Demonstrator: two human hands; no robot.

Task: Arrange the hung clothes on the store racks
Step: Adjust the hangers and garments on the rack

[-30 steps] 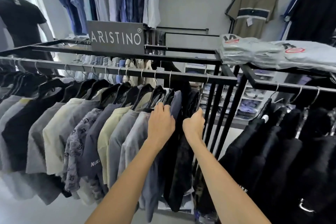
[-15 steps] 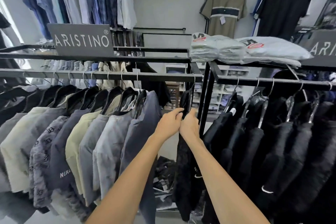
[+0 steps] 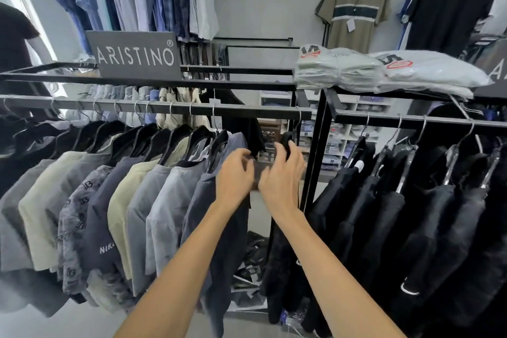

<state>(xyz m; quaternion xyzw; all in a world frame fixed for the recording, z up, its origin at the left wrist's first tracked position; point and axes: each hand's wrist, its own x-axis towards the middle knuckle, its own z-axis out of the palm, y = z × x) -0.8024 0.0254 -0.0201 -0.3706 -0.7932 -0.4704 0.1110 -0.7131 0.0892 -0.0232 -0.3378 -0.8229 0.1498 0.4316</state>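
Item: one black garment (image 3: 282, 255) on a black hanger (image 3: 288, 143), hung at the right-hand end of the rail (image 3: 164, 108), just left of the rack's black upright post (image 3: 315, 156) and set apart by a gap from the packed run of grey, cream and navy tees (image 3: 153, 200) further left along the same rail. We note our right hand (image 3: 281, 181) curled around the hanger's shoulder, fingers closed on it; our left hand (image 3: 236, 175) hovers beside it in the gap, fingers loosely bent and apart, gripping nothing we can make out. Handling, in our judgement: light, limp cloth that will sway and drag against its neighbours; the hanger is the only stiff part, so we take hold there (at the shoulder or near the hook), never by the fabric. The metal hook should slide readily along the rail. Risk: the garment slipping off a tilted hanger.
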